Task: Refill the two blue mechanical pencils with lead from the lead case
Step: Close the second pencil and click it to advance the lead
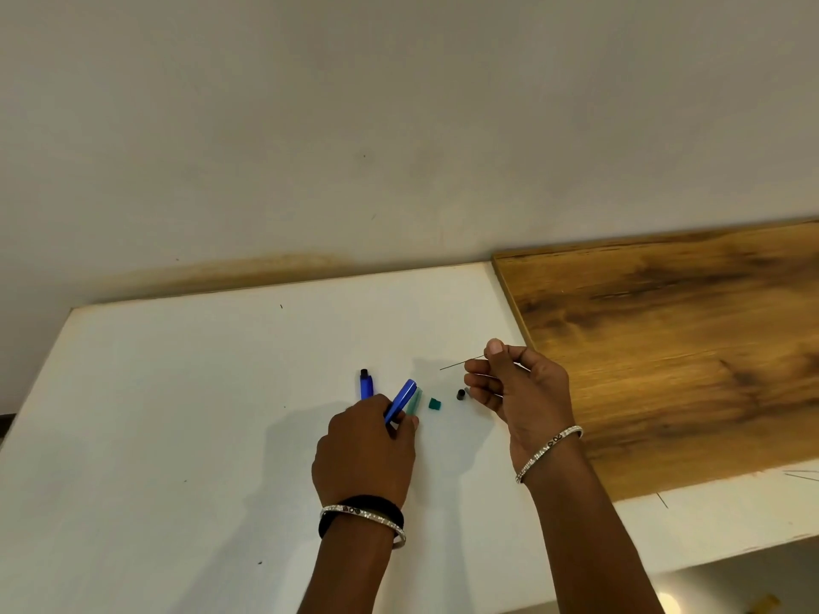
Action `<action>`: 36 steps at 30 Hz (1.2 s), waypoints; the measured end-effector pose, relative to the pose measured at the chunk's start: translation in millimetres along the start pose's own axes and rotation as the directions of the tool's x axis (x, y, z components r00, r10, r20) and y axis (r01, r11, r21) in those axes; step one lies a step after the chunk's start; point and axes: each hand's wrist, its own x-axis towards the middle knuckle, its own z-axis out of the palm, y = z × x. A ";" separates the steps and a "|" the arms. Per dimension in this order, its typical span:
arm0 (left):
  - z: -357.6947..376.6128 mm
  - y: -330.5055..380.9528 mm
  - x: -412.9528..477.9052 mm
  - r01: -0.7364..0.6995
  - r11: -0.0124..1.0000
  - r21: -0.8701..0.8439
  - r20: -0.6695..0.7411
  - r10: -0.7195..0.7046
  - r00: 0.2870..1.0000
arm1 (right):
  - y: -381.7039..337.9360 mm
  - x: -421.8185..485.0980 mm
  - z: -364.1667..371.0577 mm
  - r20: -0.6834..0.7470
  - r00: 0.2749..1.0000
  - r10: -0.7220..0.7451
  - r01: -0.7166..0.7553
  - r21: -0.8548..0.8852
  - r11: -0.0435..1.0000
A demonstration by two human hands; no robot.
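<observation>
My left hand [365,449] grips a blue mechanical pencil [401,399], its open top end tilted up and to the right. Behind that pencil lies the teal lead case [415,401], partly hidden. A second blue mechanical pencil [366,384] with a black cap lies on the white table [177,414] just left of my left hand. My right hand [520,387] pinches a thin lead [461,362] between thumb and forefinger, its free end pointing left. A small teal cap [435,404] and a small black cap [461,394] lie on the table between my hands.
A wooden board [673,347] covers the table's right side, close to my right hand. A plain wall [354,126] stands behind the table. A few loose thin leads [662,500] lie near the board's front edge at the right.
</observation>
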 end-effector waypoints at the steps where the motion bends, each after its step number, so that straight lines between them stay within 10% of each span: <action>1: 0.4 -0.2 -0.1 -0.007 1.000 0.022 0.008 0.007 1.000 | 0.2 -0.1 0.1 0.001 1.000 -0.001 0.001 -0.007 1.000; 12: 3.4 -3.0 1.5 -0.035 0.998 0.043 0.038 0.034 0.999 | -0.8 -2.8 1.7 0.011 1.000 -0.019 0.019 -0.030 0.999; 20: -2.5 -3.9 10.2 -0.165 0.838 -0.520 -0.050 0.164 0.985 | -6.3 -5.0 4.8 0.081 0.976 -0.201 0.204 -0.030 0.979; 36: -4.3 -11.9 15.2 -0.195 0.774 -0.602 -0.029 0.223 0.974 | -5.5 -7.4 12.8 0.169 0.901 -0.401 0.423 -0.132 0.896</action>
